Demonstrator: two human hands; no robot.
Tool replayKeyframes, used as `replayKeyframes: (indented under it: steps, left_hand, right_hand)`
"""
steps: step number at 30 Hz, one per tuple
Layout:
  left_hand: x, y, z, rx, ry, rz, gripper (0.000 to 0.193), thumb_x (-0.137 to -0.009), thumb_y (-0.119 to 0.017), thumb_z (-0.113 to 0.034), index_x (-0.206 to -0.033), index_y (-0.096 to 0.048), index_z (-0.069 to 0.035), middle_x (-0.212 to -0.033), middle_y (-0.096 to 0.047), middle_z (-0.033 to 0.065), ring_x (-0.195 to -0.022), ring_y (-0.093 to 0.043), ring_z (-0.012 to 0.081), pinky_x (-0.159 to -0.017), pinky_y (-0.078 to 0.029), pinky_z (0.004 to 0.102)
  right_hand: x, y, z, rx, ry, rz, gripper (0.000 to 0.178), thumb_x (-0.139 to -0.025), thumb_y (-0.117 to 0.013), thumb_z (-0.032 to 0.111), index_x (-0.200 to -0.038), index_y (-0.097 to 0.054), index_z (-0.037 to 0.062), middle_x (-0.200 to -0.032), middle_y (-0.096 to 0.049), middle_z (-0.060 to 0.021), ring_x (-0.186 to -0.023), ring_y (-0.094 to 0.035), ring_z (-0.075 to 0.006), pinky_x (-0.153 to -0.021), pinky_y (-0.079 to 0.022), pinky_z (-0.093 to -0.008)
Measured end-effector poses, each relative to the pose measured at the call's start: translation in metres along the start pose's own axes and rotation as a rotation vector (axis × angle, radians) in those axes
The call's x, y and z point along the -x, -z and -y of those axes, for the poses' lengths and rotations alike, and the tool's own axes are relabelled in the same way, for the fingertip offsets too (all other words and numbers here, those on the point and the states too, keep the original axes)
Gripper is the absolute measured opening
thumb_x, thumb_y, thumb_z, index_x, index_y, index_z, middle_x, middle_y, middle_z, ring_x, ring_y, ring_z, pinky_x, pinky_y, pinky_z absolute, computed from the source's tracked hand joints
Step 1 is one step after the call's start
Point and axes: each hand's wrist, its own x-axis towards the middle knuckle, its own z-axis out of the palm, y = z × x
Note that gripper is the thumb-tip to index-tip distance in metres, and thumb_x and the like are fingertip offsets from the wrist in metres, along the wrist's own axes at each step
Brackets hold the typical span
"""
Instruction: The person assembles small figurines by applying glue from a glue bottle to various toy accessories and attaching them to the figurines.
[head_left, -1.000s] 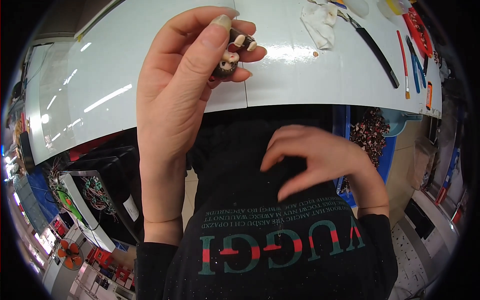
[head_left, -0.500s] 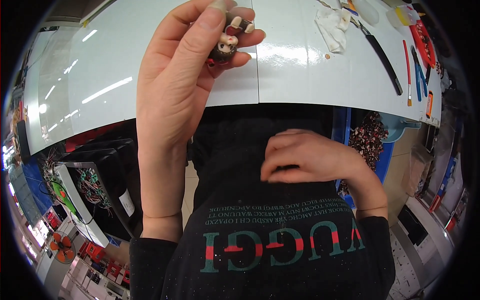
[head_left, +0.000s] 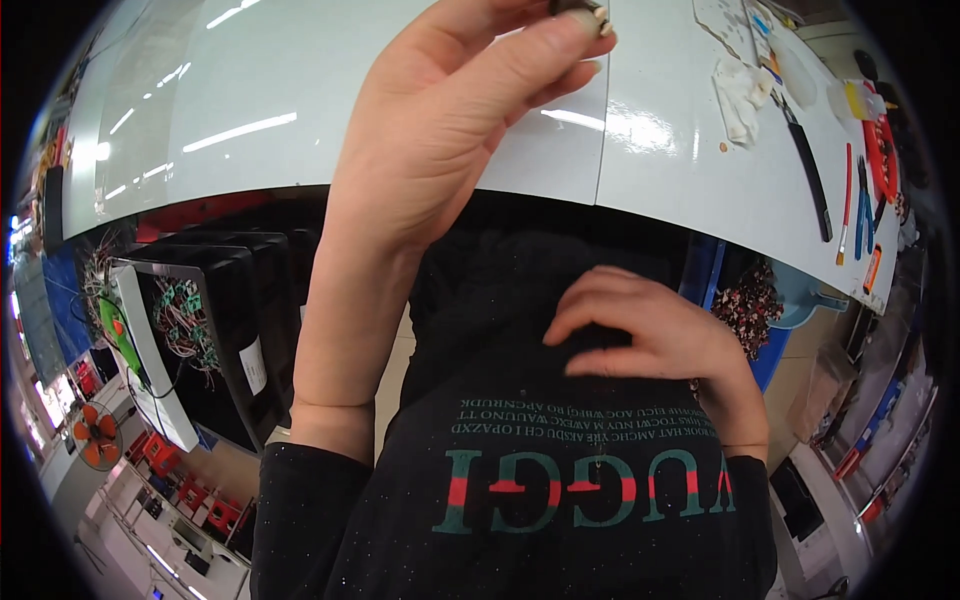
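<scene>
Over the white table, my left hand (head_left: 435, 130) is raised with thumb and fingers closed on a small figurine (head_left: 603, 19). Only a dark and cream-coloured bit of it shows at the upper edge; the fingers and the picture's edge hide the rest. My right hand (head_left: 665, 330) hovers in front of my black shirt, below the table's near edge. Its fingers are loosely curved and apart from the thumb, and nothing is between them.
On the table's (head_left: 400, 60) right lie a crumpled tissue (head_left: 740, 100), a black-handled tool (head_left: 808, 175), a red brush (head_left: 846, 200) and blue-handled pliers (head_left: 863, 215). A blue bin (head_left: 707, 270) of small pieces stands below. Wires fill a dark crate (head_left: 225, 310) at left.
The view has shifted, so the table appears further left. My left hand has turned and the figurine's face no longer shows. My right hand's fingers have spread away from the thumb.
</scene>
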Motion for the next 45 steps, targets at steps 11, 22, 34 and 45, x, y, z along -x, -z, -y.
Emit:
replayKeyframes:
  steps: [11, 22, 34, 45]
  left_hand:
    - [0.002, 0.013, -0.005, -0.007, -0.020, 0.045, 0.048, -0.088, -0.061, -0.002, -0.132, -0.043, 0.007, -0.116, -0.058, 0.0167, -0.108, -0.059, 0.0211, -0.092, -0.049, 0.0263]
    - [0.010, 0.012, -0.010, -0.099, -0.060, 0.124, 0.042, -0.090, -0.058, -0.005, -0.129, -0.045, 0.005, -0.119, -0.056, 0.0175, -0.107, -0.058, 0.0218, -0.088, -0.050, 0.0259]
    - [0.032, 0.024, -0.004, -0.270, -0.152, 0.394, 0.023, -0.084, -0.049, -0.005, -0.100, -0.063, 0.002, -0.104, -0.062, 0.0142, -0.085, -0.057, 0.0143, -0.074, -0.045, 0.0233]
    - [0.074, 0.076, 0.026, -0.683, 0.199, 0.824, 0.037, -0.091, -0.059, -0.036, -0.092, -0.064, 0.001, -0.096, -0.056, 0.0133, -0.087, -0.057, 0.0228, -0.077, -0.046, 0.0309]
  right_hand:
    - [-0.023, -0.007, 0.021, -0.189, 0.004, 0.015, 0.020, -0.086, -0.064, 0.012, -0.105, -0.062, 0.0033, -0.102, -0.060, -0.0100, -0.088, -0.061, -0.0246, -0.077, -0.051, -0.0335]
    - [-0.031, -0.006, 0.030, -0.265, -0.163, 0.162, 0.013, -0.089, -0.059, 0.013, -0.097, -0.058, 0.0030, -0.091, -0.060, -0.0067, -0.069, -0.059, -0.0160, -0.060, -0.045, -0.0291]
    - [-0.031, -0.006, 0.037, -0.448, -0.314, 0.030, 0.019, -0.082, -0.066, 0.009, -0.098, -0.058, 0.0031, -0.083, -0.062, -0.0047, -0.073, -0.060, -0.0123, -0.066, -0.048, -0.0258]
    - [-0.025, -0.005, 0.041, -0.161, -0.010, -0.222, 0.022, -0.072, -0.068, -0.006, -0.088, -0.059, 0.0058, -0.086, -0.063, -0.0065, -0.078, -0.062, -0.0206, -0.067, -0.050, -0.0286]
